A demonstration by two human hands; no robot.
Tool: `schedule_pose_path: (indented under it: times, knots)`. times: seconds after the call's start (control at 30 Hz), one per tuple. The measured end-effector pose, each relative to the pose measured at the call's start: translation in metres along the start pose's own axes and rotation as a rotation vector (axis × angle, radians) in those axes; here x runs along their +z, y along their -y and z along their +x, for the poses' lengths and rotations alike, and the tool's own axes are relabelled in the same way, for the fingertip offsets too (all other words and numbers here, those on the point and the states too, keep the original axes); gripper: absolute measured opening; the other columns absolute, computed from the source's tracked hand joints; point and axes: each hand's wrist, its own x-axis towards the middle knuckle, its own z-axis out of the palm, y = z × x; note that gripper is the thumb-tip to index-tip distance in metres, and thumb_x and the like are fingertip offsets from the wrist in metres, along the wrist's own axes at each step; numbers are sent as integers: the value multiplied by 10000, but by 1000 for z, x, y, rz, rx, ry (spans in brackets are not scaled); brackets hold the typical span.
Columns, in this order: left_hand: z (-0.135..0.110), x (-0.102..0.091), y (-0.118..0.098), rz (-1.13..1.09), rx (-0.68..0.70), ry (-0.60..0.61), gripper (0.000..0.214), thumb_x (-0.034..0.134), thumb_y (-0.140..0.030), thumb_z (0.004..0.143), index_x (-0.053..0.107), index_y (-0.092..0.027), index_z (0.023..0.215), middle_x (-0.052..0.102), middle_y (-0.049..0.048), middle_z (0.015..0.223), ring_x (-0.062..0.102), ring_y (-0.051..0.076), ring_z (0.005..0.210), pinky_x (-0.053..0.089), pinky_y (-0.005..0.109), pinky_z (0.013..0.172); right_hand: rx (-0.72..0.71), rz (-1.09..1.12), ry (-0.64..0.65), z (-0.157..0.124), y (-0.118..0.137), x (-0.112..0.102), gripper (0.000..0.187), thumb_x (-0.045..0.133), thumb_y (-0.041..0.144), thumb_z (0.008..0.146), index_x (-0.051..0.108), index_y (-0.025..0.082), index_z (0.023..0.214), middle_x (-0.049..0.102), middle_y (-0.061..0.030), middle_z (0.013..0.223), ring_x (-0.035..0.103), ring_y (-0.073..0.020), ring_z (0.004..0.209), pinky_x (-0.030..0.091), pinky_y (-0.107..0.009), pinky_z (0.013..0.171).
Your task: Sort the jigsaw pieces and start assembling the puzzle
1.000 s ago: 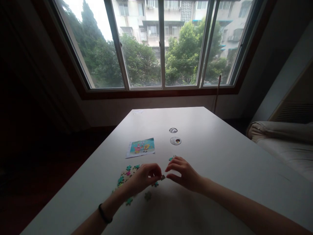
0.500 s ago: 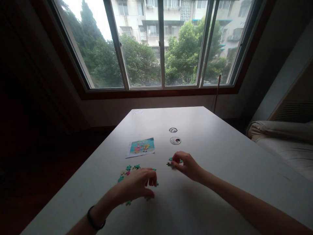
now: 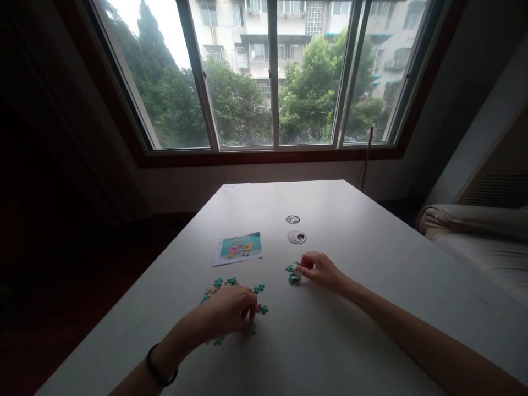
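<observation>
- Head view: left grip (image 3: 226,311) low over the near left part of the bench (image 3: 355,341), palm down, fingers curled, thumb and fingertips at a green piece (image 3: 252,331); impossible to tell whether pinching it or only touching it.
- Black band (image 3: 154,373) around the left wrist.
- Heap (image 3: 218,282) of loose jigsaw pieces, teal, pale and pink, just beyond the left grip and partly hidden by it.
- More teal and pink near the left fingertips, a little apart from the heap.
- Right grip (image 3: 322,270) well apart from the left one, thumb and fingertips close together at the right edge of a small cluster (image 3: 293,270) of teal and pale pieces; cannot tell whether grasping any.
- Cartoon picture (image 3: 240,247) flat beyond the heap.
- Two round discs (image 3: 296,237) flat beyond the cluster, one behind the other.
- Pale scrap (image 3: 233,188) at the far left corner.
- Window (image 3: 273,147) past the far edge, with trees (image 3: 313,91) outside; pale sofa (image 3: 474,220) off to the right.
</observation>
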Motion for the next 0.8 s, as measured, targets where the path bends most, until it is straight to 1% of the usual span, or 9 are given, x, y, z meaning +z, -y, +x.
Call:
schedule_pose_path:
  times: [0.17, 0.3, 0.47, 0.57, 0.63, 0.73, 0.8]
  knots:
    - [0, 1, 2, 39, -14, 7, 121, 686, -189, 641, 631, -219, 743, 640, -30, 761, 577, 173, 732, 346, 217, 562, 14, -70, -89, -3, 7, -1, 222, 552, 232, 765, 483, 164, 566, 492, 14, 574, 434, -119, 556, 292, -226, 543]
    - [-1, 1, 3, 43, -23, -6, 125, 679, -205, 646, 605, -210, 746, 631, -24, 813, 569, 179, 778, 358, 230, 597, -30, -43, -134, -5, 13, -1, 250, 517, 239, 799, 452, 172, 567, 480, 12, 567, 429, -124, 554, 302, -236, 555]
    - [-3, -4, 2, -34, -19, 5, 73, 641, -179, 668, 589, -197, 716, 620, -26, 759, 559, 165, 740, 359, 229, 604, -96, 31, -150, -6, 15, -1, 229, 509, 222, 813, 464, 173, 594, 477, 8, 579, 436, -129, 572, 331, -241, 568]
    - [-1, -5, 1, -158, -25, -6, 51, 620, -208, 710, 599, -195, 755, 610, -25, 752, 547, 150, 718, 373, 219, 607, -179, 103, -117, -10, 23, -3, 214, 502, 226, 827, 496, 170, 621, 500, -6, 600, 450, -134, 600, 357, -248, 592]
    - [3, -4, 2, -284, -16, -34, 73, 613, -246, 734, 604, -188, 776, 597, -25, 741, 536, 133, 686, 379, 207, 594, -239, 155, -54, -14, 32, -3, 188, 503, 220, 830, 525, 169, 651, 520, -13, 612, 464, -138, 623, 369, -246, 599]
    - [12, 1, 1, -469, 8, -95, 114, 638, -264, 717, 603, -164, 760, 563, -33, 681, 502, 108, 624, 373, 188, 560, -305, 209, 60, -21, 47, 1, 141, 524, 214, 818, 561, 168, 690, 542, -12, 632, 478, -130, 627, 378, -235, 594]
    - [17, 6, -1, -569, 32, -129, 127, 655, -254, 700, 602, -151, 754, 547, -38, 656, 483, 99, 610, 367, 182, 552, -314, 228, 99, -25, 53, 7, 110, 548, 212, 803, 580, 169, 708, 546, -3, 633, 480, -120, 610, 378, -229, 592]
